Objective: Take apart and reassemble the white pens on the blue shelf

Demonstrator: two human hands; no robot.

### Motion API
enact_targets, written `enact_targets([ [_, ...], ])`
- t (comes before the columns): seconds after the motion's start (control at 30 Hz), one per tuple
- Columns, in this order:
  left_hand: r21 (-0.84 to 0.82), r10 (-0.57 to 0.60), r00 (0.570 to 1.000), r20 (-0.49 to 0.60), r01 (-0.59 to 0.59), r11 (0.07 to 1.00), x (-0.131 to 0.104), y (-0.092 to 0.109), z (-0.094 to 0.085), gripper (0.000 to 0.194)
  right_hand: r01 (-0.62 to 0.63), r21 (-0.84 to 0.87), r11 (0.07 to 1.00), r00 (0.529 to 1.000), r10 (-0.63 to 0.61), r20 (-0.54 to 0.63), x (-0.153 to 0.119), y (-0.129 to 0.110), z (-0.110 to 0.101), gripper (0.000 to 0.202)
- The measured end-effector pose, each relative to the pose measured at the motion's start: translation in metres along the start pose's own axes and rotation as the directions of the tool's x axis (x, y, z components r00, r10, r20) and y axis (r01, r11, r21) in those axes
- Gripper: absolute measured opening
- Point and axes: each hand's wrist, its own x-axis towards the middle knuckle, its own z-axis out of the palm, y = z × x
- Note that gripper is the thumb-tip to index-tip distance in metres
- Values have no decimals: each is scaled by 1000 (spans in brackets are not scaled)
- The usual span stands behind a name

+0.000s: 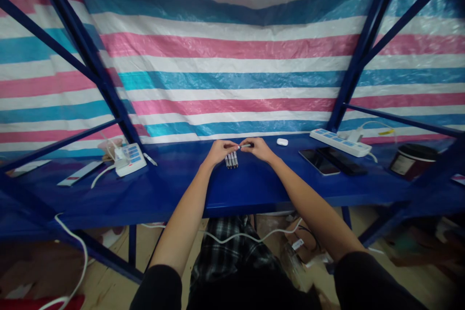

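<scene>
While pinching pen [246, 145] by its ends with left hand [220, 151] and right hand [259, 149], lengthwise along nine to three o'clock, cannot tell tip from tail. Held near pen row [231, 160] lying at seven o'clock with dark ends toward six.

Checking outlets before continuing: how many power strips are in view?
2: left power strip on the left of the blue table, right power strip at its right rear. Others may be hidden.

I wear a black top [240, 298] with short sleeves [157, 288] and dark plaid bottoms [227, 242], checked with pale lines; my hands [218, 152] are bare.
</scene>
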Motion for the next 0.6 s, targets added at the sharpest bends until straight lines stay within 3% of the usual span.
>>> enact_targets([
  [0.1,44,26,999,-38,-24,999,0,1,1,36,-15,-36,999,999,16,47,0,-1,0,27],
  [0.27,81,81,991,-104,-73,994,0,4,1,30,-18,67,998,1000,19,-4,-1,-3,2,30],
  [0.6,81,145,978,-152,-134,988,-1,12,4,21,-16,36,999,999,14,43,-2,-5,-1,33],
])
